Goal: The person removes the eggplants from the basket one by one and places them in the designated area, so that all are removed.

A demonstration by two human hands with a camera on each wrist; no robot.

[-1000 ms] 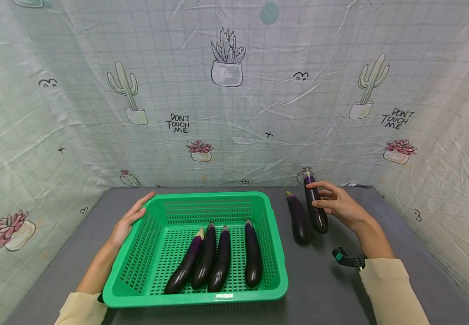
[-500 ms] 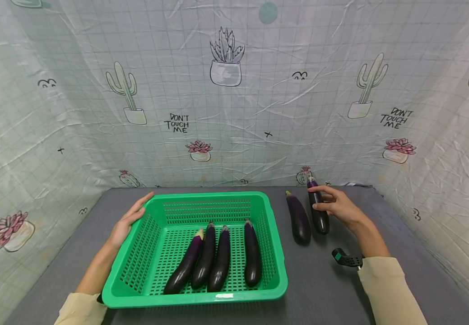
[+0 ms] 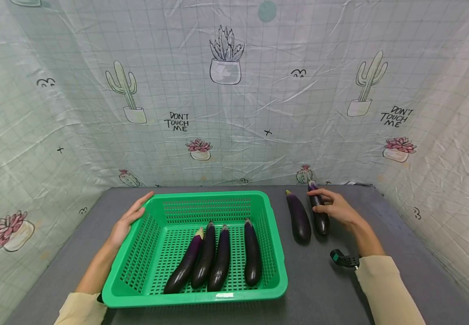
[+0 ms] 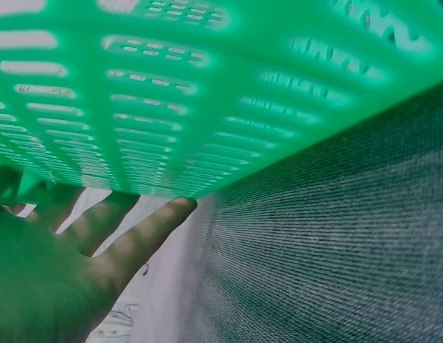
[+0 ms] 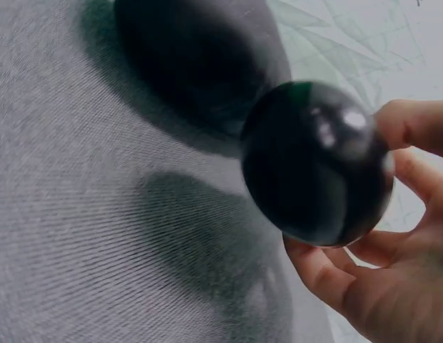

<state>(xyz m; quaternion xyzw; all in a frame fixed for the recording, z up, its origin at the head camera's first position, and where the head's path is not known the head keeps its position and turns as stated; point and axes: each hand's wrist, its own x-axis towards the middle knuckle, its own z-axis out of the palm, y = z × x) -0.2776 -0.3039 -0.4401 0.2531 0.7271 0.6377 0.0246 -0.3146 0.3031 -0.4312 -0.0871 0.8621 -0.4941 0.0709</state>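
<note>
right grip (image 3: 336, 210) curled round the held eggplant (image 3: 322, 222), left grip (image 3: 125, 226) against the basket (image 3: 157, 301)

fingers and thumb wrap the middle of the held eggplant, which lies between two and three o'clock from the basket's centre, its stem pointing to about half past eleven. seen from my right wrist, the round end looks raised off the bench (image 3: 311, 284); i cannot tell whether the stem end touches anything.

my left grip sits near ten o'clock on the basket, fingers straight and spread along the outer wall. i cannot tell how firmly they press. inside lie four eggplants (image 3: 220, 262), three bunched near the middle and one apart toward three o'clock. the loose eggplant (image 3: 298, 221) lies on the bench at nine o'clock from the held one, a thin gap between them.

to handle this well, i'd spread the pressure over my finger pads, since the glossy skin looks likely to slip. i'd hold the round end slightly toward three o'clock so it doesn't bump its neighbour, move slowly, and use the left side lightly, because a hard push could slide the basket.
</note>
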